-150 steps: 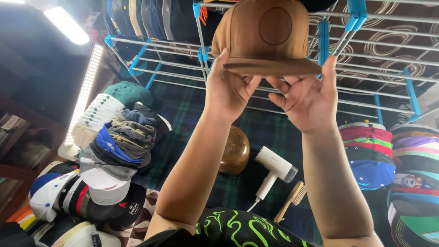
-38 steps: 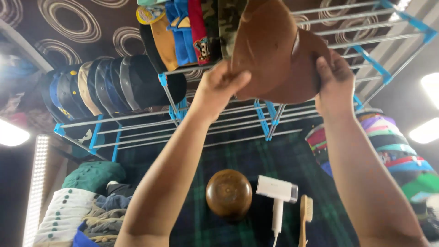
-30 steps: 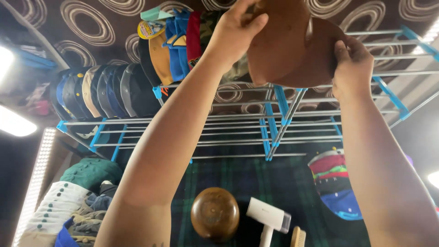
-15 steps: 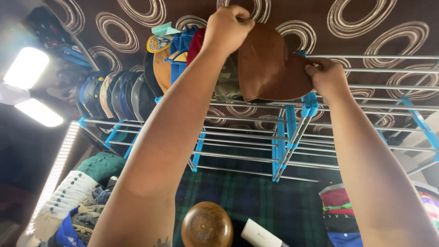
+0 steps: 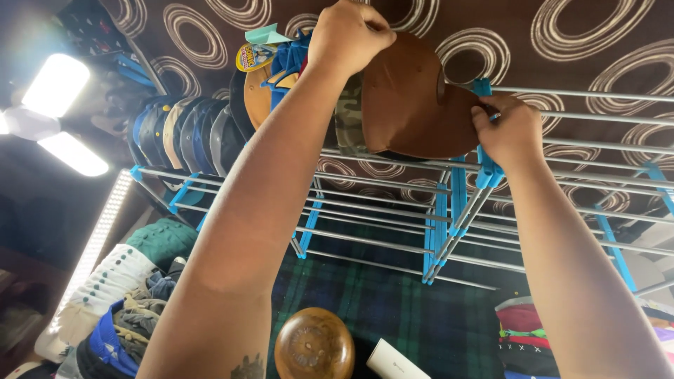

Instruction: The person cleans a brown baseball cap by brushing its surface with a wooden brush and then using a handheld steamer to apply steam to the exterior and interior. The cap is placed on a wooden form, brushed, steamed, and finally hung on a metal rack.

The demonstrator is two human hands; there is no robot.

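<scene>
Lifted higher now than half a second back, and tucked closer against the hanging row; brown cap (image 5: 414, 105) pressed up at the top rail of the metal drying rack (image 5: 449, 231), right beside the camouflage cap (image 5: 349, 116) and the bunch of coloured caps (image 5: 270, 77) already hanging there; left hand (image 5: 349, 36) curled tight into a fist over the crown's upper edge, pinching it up by the rail, probably to seat it in line with its neighbours; right hand (image 5: 507, 130) clamped on the brim end, fingers (image 5: 484, 119) folded round the edge, thumb hidden behind; looks like steadying the brim so the cap hangs square and not twisted; both arms stretched overhead, hence the steep upward view past the swirl-patterned cloth (image 5: 583, 35); lower down, another row of dark caps (image 5: 186, 133) on the next rail; stacks of folded caps (image 5: 119, 295) at the left; wooden dome-shaped block (image 5: 314, 345) and a white handled tool (image 5: 397, 361) lying on the green plaid cloth (image 5: 407, 316); striped caps (image 5: 526, 340) piled at the right.
</scene>
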